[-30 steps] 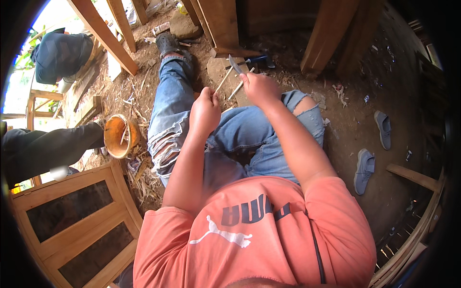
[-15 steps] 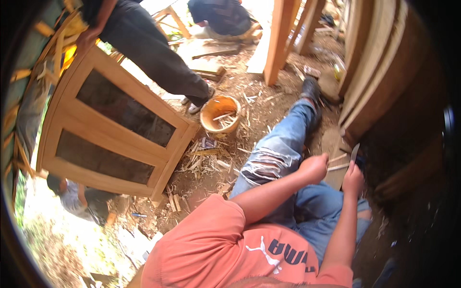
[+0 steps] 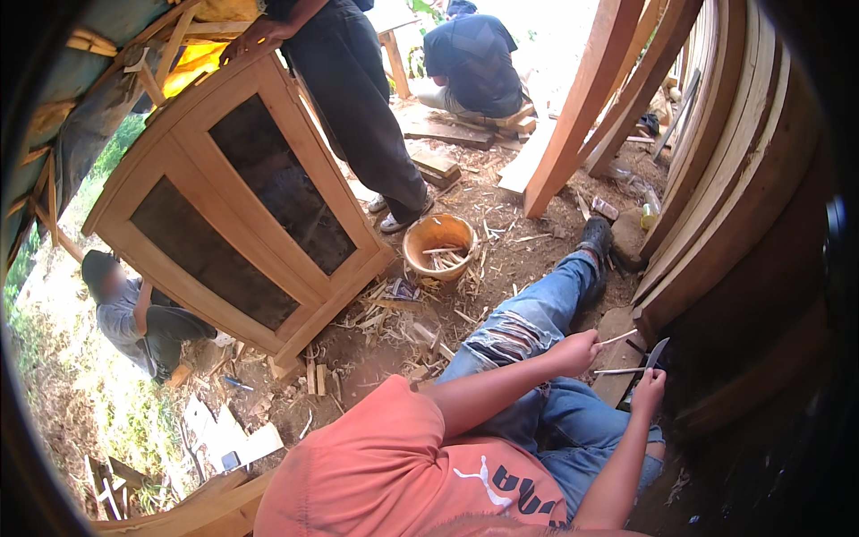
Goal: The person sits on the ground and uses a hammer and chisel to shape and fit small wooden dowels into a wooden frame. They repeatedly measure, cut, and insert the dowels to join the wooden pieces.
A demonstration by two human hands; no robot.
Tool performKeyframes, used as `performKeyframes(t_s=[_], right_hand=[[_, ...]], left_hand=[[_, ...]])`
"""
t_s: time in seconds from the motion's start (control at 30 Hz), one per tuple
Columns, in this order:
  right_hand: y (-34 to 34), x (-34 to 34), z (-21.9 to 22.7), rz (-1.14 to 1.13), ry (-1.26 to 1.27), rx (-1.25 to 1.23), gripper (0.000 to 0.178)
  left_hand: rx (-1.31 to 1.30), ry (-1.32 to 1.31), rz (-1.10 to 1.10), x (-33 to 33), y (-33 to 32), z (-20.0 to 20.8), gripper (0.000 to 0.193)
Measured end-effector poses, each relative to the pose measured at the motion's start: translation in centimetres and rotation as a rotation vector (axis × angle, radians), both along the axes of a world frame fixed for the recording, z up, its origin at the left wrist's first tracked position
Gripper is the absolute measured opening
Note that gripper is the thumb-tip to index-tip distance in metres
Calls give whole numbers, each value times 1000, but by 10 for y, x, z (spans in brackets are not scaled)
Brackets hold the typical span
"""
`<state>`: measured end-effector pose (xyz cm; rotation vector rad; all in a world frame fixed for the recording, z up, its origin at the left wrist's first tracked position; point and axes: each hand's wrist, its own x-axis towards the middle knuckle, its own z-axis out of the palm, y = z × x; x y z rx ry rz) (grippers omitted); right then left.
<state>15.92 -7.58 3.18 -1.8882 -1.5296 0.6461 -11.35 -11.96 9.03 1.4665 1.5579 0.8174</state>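
My left hand [image 3: 577, 353] is closed around one end of a thin pale wooden stick [image 3: 619, 337], whose free end points up and right. My right hand [image 3: 649, 392] grips a knife [image 3: 658, 353]; its blade points up and its handle is hidden in the fist. A second thin stick [image 3: 617, 370] stretches from just below my left hand to the knife beside my right fingers. Which hand bears that one I cannot tell. Both hands are above my bent leg in torn jeans [image 3: 573, 416].
A panelled wooden door [image 3: 206, 197] leans at left, held by a standing person [image 3: 349, 98]. Other people sit behind it and at the back. An orange bucket [image 3: 438, 246] holds wood pieces; shavings [image 3: 394, 322] litter the ground. Long planks [image 3: 716, 179] stand at right.
The view has shifted, so the door, bucket and people sit further right and lower. The two sticks between my hands have spread apart. The knife remains in my right hand.
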Motion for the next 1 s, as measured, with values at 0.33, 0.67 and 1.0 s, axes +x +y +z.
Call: performKeyframes(t_s=[0.33, 0.67, 1.0], right_hand=[[-24, -10, 36, -119, 794, -16, 12], [-81, -41, 73, -7, 898, -173, 15], [-89, -34, 137, 449, 55, -524, 62]], left_hand=[[-145, -284, 79, 16, 2, -31, 49], [-145, -294, -183, 14, -53, 25, 61], [-260, -464, -175, -1, -106, 60, 47]])
